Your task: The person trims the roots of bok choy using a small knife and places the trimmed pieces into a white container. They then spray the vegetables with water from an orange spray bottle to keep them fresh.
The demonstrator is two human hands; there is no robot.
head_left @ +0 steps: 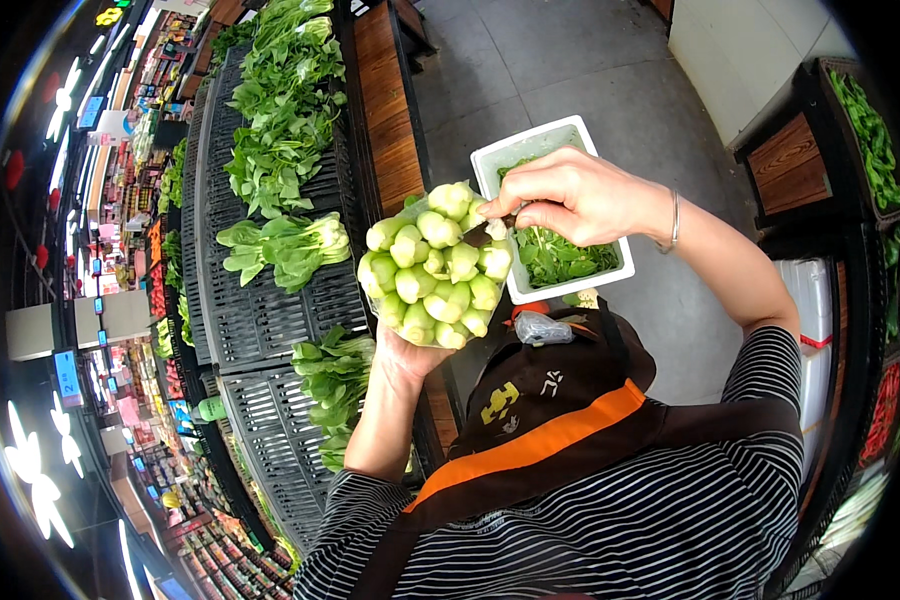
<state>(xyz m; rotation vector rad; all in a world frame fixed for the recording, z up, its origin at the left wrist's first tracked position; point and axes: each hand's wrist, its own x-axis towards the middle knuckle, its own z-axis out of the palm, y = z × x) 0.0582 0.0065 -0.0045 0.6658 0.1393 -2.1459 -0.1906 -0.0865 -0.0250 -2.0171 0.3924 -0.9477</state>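
Leafy-green bunch, bases and long axis toward the camera, in cupped left grip; right grip tight around dark tool.

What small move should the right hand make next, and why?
Perhaps it should ease the small pale bit clear of the green bunch: the right hand's fingers are at the bunch's edge, while the left hand supports it, stem ends facing the camera. Exactly what those fingers grip is unclear.
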